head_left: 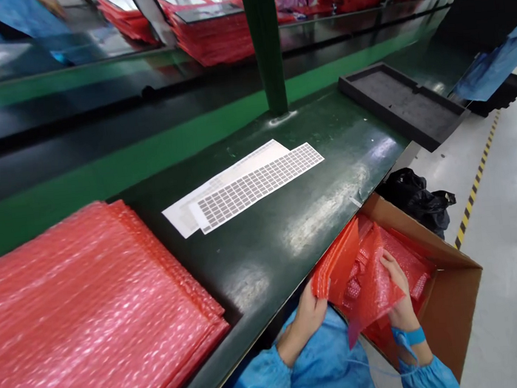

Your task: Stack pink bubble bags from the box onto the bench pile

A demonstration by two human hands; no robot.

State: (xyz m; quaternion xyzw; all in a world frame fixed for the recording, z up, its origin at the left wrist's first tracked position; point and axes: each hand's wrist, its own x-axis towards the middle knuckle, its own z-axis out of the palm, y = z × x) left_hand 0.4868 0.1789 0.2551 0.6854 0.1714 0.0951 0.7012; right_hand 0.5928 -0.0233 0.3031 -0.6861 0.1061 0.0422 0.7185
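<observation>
My left hand is closed around the lower corner of a small stack of red bubble wrap bags. In my right hand is a single red bubble wrap bag, pinched at its right side and hanging at a tilt. A blue wrist band circles my right wrist. Both hands are over an open cardboard box beside the bench edge. More red bubble wrap lies inside the box, partly hidden by the bags I hold.
A large pile of red bubble wrap sheets lies at the bench's left. Two label sheets overlap mid-bench. A dark foam tray overhangs the far right edge. A green post rises behind. A black plastic bag sits beyond the box.
</observation>
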